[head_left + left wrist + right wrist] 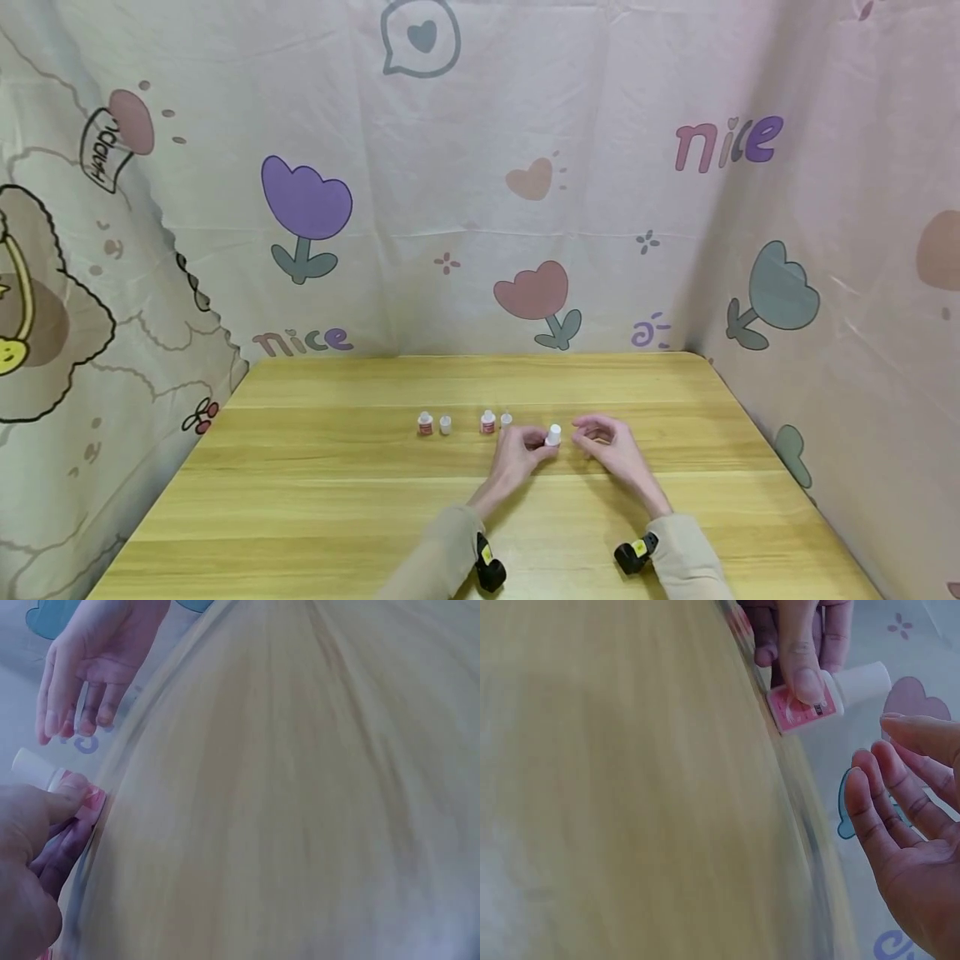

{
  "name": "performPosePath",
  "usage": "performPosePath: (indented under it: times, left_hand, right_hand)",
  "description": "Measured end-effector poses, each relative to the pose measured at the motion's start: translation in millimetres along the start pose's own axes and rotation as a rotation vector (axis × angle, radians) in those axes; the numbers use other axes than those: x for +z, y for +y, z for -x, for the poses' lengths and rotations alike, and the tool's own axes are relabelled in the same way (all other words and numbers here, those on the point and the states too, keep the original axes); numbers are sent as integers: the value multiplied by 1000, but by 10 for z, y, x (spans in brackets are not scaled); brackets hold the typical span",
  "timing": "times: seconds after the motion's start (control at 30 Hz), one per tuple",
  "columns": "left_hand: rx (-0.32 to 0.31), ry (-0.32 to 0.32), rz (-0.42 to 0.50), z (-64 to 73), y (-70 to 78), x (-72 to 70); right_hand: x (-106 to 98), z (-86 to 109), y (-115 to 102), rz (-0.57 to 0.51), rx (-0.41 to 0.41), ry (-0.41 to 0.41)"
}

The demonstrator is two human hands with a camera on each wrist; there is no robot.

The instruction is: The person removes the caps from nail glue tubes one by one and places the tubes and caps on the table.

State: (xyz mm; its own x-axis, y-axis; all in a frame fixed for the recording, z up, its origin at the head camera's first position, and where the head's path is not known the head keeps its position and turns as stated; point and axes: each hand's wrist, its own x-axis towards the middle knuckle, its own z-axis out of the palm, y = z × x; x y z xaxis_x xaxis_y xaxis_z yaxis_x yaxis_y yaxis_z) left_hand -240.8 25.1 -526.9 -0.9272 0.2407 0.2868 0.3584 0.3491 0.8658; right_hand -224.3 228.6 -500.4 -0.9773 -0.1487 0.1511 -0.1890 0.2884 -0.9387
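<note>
My left hand (pixel 517 456) pinches a small white bottle (pixel 802 709) with a pink label between thumb and fingers. The bottle stands upright on the table, its white cap (pixel 554 432) on top and free of the fingers. Just to the right of it, my right hand (pixel 613 448) hovers with relaxed, slightly bent fingers and holds nothing. The right wrist view shows a gap between these fingers (pixel 896 787) and the cap.
Left of my hands stand two similar bottles (pixel 425 424) (pixel 488 422), each with a loose white cap (pixel 446 425) (pixel 506 420) beside it. They are on a wooden table (pixel 315 500). A printed curtain (pixel 465 167) hangs behind the far edge.
</note>
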Motion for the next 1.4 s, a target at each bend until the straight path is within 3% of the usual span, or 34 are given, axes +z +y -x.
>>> performPosePath:
  times: [0.4, 0.87, 1.07, 1.4]
  left_hand:
    - [25, -139, 50, 157, -160, -396]
    - [60, -195, 62, 295, -257, -777]
    - [98, -219, 105, 310, -318, -875]
    - [58, -232, 114, 376, -235, -917]
  right_hand:
    - [150, 18, -33, 30, -68, -40]
    - [532, 4, -152, -5, -123, -167]
    - [710, -34, -234, -16, -118, -211]
    - [904, -59, -270, -16, -113, -243]
